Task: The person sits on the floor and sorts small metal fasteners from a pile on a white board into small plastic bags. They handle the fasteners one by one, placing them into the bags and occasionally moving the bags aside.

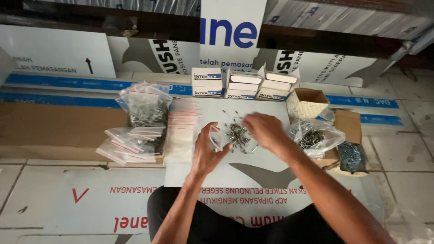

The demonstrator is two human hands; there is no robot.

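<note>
My left hand (207,151) holds a small clear zip bag (215,140) upright, its mouth towards a pile of small dark metal screws (238,134) lying on a pale panel (266,158). Just right of the pile, my right hand (264,129) hovers palm down with its fingers curled over the screws; whether it pinches any is hidden. A stack of empty clear zip bags with red strips (182,124) lies left of my left hand.
Filled small bags (135,142) lie heaped at the left, under a larger bag of screws (145,108). Three small white boxes (244,83) stand at the back. At the right sit an open cardboard box (307,103), a clear bag of screws (314,138) and a heap of bluish screws (350,156).
</note>
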